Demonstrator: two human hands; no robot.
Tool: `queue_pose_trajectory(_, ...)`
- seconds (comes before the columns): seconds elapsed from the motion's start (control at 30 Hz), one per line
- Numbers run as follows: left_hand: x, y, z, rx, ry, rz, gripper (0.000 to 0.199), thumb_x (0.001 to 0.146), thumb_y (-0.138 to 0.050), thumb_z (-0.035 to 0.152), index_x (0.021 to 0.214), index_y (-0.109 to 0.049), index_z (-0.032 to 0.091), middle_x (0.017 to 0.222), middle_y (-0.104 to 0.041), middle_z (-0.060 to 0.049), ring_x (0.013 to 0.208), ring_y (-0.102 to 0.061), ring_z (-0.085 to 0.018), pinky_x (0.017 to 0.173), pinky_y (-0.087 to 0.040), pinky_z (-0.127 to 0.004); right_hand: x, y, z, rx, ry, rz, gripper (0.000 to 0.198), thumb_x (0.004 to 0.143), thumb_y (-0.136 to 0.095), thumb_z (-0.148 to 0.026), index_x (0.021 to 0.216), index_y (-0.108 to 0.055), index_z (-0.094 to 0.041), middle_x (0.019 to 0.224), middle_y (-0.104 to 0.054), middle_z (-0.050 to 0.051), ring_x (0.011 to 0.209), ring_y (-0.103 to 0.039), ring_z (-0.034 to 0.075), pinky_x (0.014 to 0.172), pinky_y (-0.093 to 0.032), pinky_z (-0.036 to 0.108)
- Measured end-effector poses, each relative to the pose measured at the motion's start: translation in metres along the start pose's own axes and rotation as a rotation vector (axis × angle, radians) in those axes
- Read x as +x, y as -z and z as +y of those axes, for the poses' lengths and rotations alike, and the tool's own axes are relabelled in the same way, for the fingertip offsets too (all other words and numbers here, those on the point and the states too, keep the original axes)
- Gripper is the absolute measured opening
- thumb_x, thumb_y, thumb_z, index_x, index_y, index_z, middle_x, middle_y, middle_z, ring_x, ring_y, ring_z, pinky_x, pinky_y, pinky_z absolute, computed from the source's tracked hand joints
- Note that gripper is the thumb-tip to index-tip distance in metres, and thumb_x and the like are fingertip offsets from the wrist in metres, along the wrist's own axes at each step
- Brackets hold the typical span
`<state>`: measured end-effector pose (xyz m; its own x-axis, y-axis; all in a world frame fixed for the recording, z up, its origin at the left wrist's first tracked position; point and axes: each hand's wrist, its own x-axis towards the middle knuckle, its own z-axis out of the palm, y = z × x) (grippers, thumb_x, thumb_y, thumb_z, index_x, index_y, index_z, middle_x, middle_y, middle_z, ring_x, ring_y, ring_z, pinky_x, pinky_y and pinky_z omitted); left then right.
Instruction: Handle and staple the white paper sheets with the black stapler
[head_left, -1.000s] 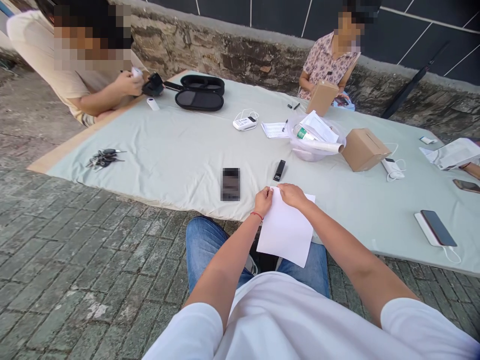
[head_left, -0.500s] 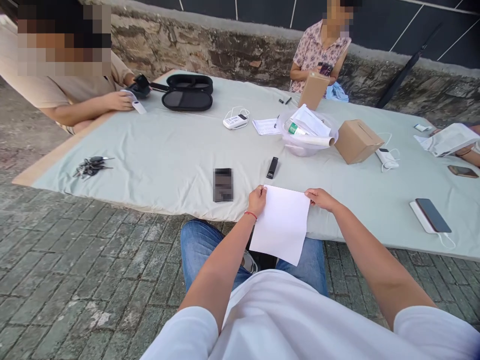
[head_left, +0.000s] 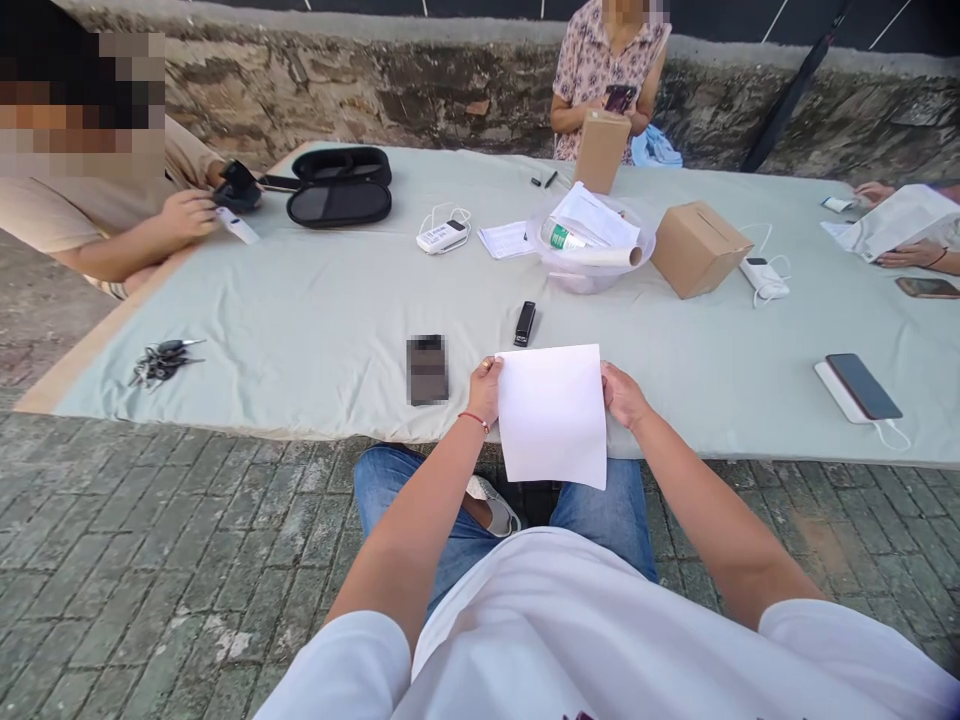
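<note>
A blank white sheet of paper [head_left: 553,418] is stretched between my two hands, over the table's near edge and my lap. My left hand [head_left: 486,388] is closed on its upper left side, the thumb on top. On the upper right side, my right hand [head_left: 624,394] pinches the sheet, its fingertips partly hidden. Just beyond the paper lies a black stapler-like object [head_left: 525,323] on the cloth. To the left of my left hand is a dark rectangular item [head_left: 427,370], blurred out.
On the cloth-covered table [head_left: 315,330] are keys [head_left: 161,362], a black case [head_left: 341,188], a plastic bowl [head_left: 581,278] of papers, cardboard boxes [head_left: 697,250], white chargers [head_left: 442,236] and a phone on a power bank [head_left: 862,386]. Other people sit left, across and right.
The paper has been straightened and turned more squarely towards me, its lower edge raised. My right hand has shifted slightly down its side. The view has turned a little.
</note>
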<state>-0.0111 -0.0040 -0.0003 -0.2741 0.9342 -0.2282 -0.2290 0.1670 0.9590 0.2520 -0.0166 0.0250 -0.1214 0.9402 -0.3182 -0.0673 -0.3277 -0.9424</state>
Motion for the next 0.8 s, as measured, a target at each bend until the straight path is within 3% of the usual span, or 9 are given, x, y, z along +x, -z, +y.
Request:
queue_pose_trajectory(0.13, 0.007, -0.002, 0.003, -0.088, 0.041, 0.046, 0.036, 0.075, -0.067, 0.052, 0.082, -0.053, 0.020, 0.072, -0.057, -0.001, 0.074, -0.056, -0.015, 0.068, -0.047, -0.028, -0.021, -0.011, 0.007, 0.118, -0.097, -0.101, 0.047, 0.085, -0.062, -0.054, 0.118, -0.062, -0.020, 0.121, -0.067, 0.012, 0.106, -0.066, 0.025, 0.086, -0.057, 0.038)
queue_pose_trajectory(0.37, 0.012, -0.003, 0.005, -0.229, 0.089, 0.022, 0.034, 0.068, -0.075, 0.042, 0.078, -0.051, 0.020, 0.073, -0.055, 0.002, 0.068, -0.055, -0.012, 0.069, -0.048, -0.029, -0.034, -0.003, 0.015, 0.152, -0.167, -0.152, 0.044, 0.078, -0.074, -0.045, 0.114, -0.066, -0.019, 0.113, -0.072, 0.011, 0.098, -0.070, 0.025, 0.088, -0.057, 0.040)
queue_pose_trajectory(0.53, 0.023, -0.005, 0.008, -0.188, 0.093, 0.148, 0.028, 0.072, -0.072, 0.038, 0.075, -0.051, 0.020, 0.066, -0.052, 0.004, 0.060, -0.049, -0.010, 0.061, -0.044, -0.025, -0.054, 0.008, 0.023, 0.188, -0.264, -0.204, 0.041, 0.075, -0.078, -0.038, 0.109, -0.069, -0.017, 0.108, -0.073, 0.011, 0.097, -0.071, 0.025, 0.090, -0.057, 0.040)
queue_pose_trajectory(0.63, 0.028, -0.007, 0.008, -0.119, 0.131, 0.197, 0.023, 0.075, -0.068, 0.035, 0.074, -0.051, 0.020, 0.061, -0.049, 0.005, 0.056, -0.046, -0.009, 0.057, -0.042, -0.024, -0.075, 0.011, 0.030, 0.188, -0.324, -0.167, 0.038, 0.075, -0.077, -0.038, 0.107, -0.070, -0.019, 0.108, -0.073, 0.011, 0.096, -0.071, 0.026, 0.089, -0.058, 0.041)
queue_pose_trajectory(0.8, 0.035, -0.011, 0.002, -0.037, 0.217, 0.124, 0.021, 0.073, -0.071, 0.028, 0.067, -0.052, 0.019, 0.057, -0.054, 0.001, 0.053, -0.051, -0.013, 0.056, -0.046, -0.031, -0.114, 0.006, 0.041, 0.205, -0.375, -0.054, 0.028, 0.075, -0.076, -0.041, 0.096, -0.072, -0.022, 0.102, -0.075, 0.009, 0.090, -0.072, 0.027, 0.086, -0.059, 0.042)
